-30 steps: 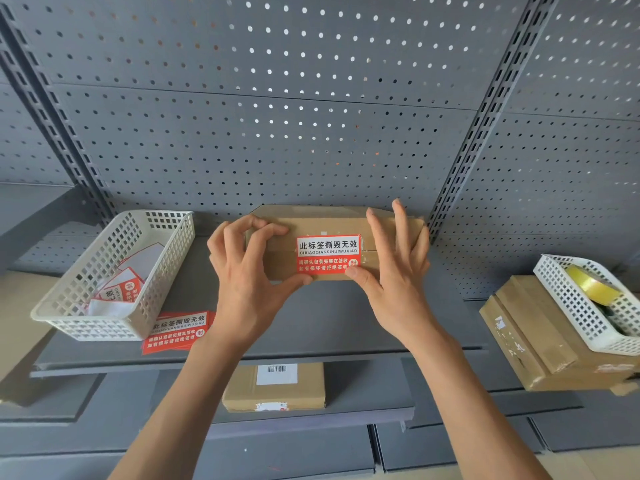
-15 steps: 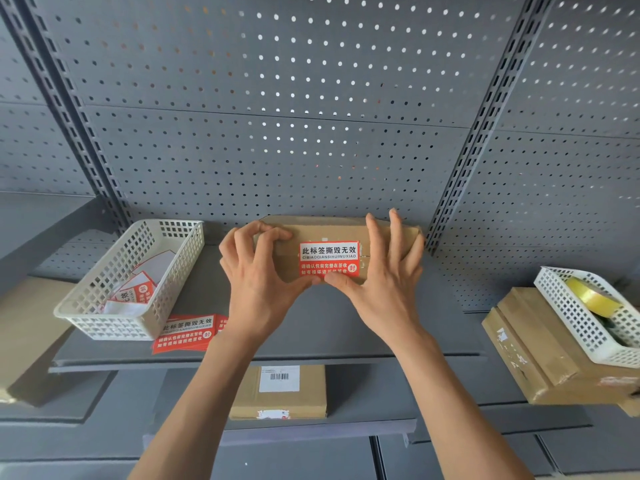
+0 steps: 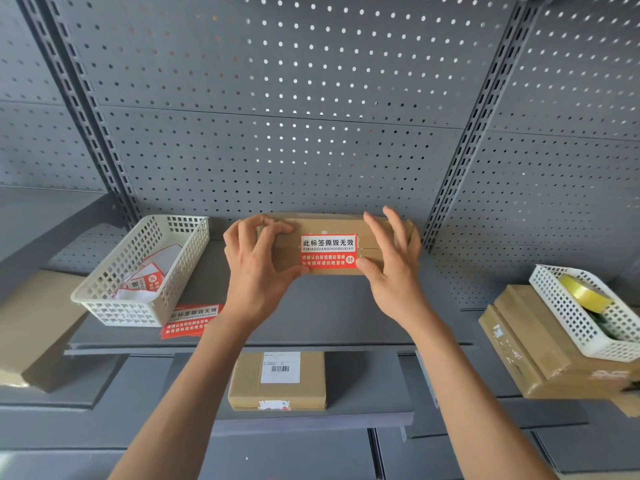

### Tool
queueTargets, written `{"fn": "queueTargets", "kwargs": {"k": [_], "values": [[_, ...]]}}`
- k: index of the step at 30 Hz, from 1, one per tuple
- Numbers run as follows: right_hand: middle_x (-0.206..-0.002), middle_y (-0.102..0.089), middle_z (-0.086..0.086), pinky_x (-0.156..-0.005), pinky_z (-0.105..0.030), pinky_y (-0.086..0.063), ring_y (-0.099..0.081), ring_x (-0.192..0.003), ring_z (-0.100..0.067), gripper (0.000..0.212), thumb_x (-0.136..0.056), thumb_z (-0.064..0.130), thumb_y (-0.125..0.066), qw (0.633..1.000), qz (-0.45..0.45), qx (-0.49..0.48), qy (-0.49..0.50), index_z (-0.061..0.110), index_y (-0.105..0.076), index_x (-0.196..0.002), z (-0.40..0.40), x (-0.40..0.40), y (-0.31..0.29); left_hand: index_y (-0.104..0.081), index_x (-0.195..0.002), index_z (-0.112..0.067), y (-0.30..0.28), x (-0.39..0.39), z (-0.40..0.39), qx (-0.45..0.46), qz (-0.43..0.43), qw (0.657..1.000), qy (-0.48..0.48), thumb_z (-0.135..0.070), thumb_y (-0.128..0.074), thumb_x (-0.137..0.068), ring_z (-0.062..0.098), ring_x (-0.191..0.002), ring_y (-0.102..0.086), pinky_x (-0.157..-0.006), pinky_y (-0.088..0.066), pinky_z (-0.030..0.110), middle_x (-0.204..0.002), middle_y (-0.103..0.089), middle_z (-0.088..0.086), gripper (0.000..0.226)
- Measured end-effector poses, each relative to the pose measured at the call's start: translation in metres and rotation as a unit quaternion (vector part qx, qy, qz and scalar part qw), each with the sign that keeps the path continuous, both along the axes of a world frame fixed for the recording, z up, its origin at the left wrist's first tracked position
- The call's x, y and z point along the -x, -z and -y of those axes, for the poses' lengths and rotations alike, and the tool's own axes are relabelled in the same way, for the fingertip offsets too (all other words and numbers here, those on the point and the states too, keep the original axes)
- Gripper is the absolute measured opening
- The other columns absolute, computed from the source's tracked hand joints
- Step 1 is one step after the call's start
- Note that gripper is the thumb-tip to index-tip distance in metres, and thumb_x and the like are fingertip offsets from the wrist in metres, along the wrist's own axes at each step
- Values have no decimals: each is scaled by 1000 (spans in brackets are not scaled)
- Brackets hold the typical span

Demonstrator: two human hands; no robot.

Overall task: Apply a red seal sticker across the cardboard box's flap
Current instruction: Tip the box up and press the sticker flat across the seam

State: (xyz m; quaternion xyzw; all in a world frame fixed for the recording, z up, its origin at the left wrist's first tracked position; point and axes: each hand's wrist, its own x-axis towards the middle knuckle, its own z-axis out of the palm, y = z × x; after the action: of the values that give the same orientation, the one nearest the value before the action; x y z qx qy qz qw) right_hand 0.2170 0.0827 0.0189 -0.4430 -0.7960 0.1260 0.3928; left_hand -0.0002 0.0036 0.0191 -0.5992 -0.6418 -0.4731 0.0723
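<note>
Surface: grey metal shelf [image 3: 329,313], backed by a perforated wall [image 3: 277,150].
Box: cardboard box [image 3: 332,224] at the shelf's back, against the wall.
Seal: red seal sticker [image 3: 328,251] lies across the flap seam.
Left hand [image 3: 256,268]: at the sticker's 9 o'clock, fingers curled over the box end, gripping it.
Right hand [image 3: 391,268]: at 3 o'clock, fingers straight and spread on the box, thumb at the sticker's corner.
Room: white basket [image 3: 104,306] at the box's 8 o'clock; second box [image 3: 277,379] on the lower shelf at 6 o'clock.

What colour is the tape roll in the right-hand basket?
Yellow; the tape roll shows best in the head view.
</note>
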Motion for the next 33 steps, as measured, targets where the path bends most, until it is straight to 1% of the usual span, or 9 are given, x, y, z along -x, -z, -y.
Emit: {"fn": "queueTargets", "kwargs": {"k": [3,5,8,11,17,21,25,30,33], "values": [[-155,-35,11,-114,-47,-28,-21,-145,-30,51,-88,51,-59,995,-94,23,29,34,-56,-137,7,12,-8,-61,-120,-24,0,-4,1,1,14,1000,-7,-30,-95,-62,32,-128,-31,-106,-36,56,-132,-42,1,67],[-144,-46,11,-104,-40,-32,-29,-139,-25,51,-82,63,-61,987,-141,26,80,33,-64,-123,11,28,-15,-61,-120,-24,0,-5,1,2,17,1000,-9,-29,-94,-62,33,-128,-31,-107,-36,56,-132,-42,2,67],[-132,-54,13,-93,-44,-40,-37,-132,-22,34,-82,52,-71,975,-174,2,134,32,-67,-109,11,43,-16,-61,-121,-23,-1,-5,2,7,14,1000,-10,-29,-94,-62,34,-128,-32,-107,-35,55,-132,-42,2,68],[-123,-59,9,-95,-48,-43,-41,-128,-24,14,-90,34,-70,966,-223,-9,132,27,-72,-102,5,41,-13,-61,-122,-23,0,-3,2,9,6,1000,-8,-28,-94,-63,34,-129,-32,-108,-35,56,-132,-42,2,68],[-119,-62,9,-96,-52,-44,-42,-126,-25,10,-92,25,-68,967,-227,-12,116,25,-74,-100,1,38,-14,-61,-123,-22,3,-1,2,6,4,1000,1,-23,-93,-64,33,-130,-30,-111,-32,52,-132,-42,1,68],[-136,-56,8,-101,-61,-41,-37,-135,-31,16,-96,30,-64,978,-185,-12,92,25,-70,-111,3,33,-11,-62,-122,-23,5,2,1,1,10,1000,16,-31,-92,-67,32,-129,-31,-112,-31,48,-132,-42,1,63],[-156,-36,10,-106,-60,-32,-16,-148,-31,43,-89,45,-71,993,-104,13,62,30,-59,-127,5,24,-10,-64,-114,-28,4,-6,-2,-20,63,998,2,-43,-82,-77,29,-129,-32,-113,-31,46,-128,-42,-5,44],[-166,-18,8,-114,-59,-21,0,-154,-32,63,-86,33,-78,998,-46,37,6,29,-49,-142,3,8,-6,-64,-113,-25,7,-5,-4,-7,59,998,-2,-29,-90,-70,31,-127,-32,-110,-35,51,-128,-42,-2,51],[-168,-10,7,-119,-49,-14,7,-154,-34,75,-81,24,-83,999,-20,42,-12,28,-45,-146,5,2,2,-63,-114,-24,11,-4,1,8,42,999,6,-26,-93,-65,32,-127,-31,-110,-36,50,-131,-41,0,57]]}}
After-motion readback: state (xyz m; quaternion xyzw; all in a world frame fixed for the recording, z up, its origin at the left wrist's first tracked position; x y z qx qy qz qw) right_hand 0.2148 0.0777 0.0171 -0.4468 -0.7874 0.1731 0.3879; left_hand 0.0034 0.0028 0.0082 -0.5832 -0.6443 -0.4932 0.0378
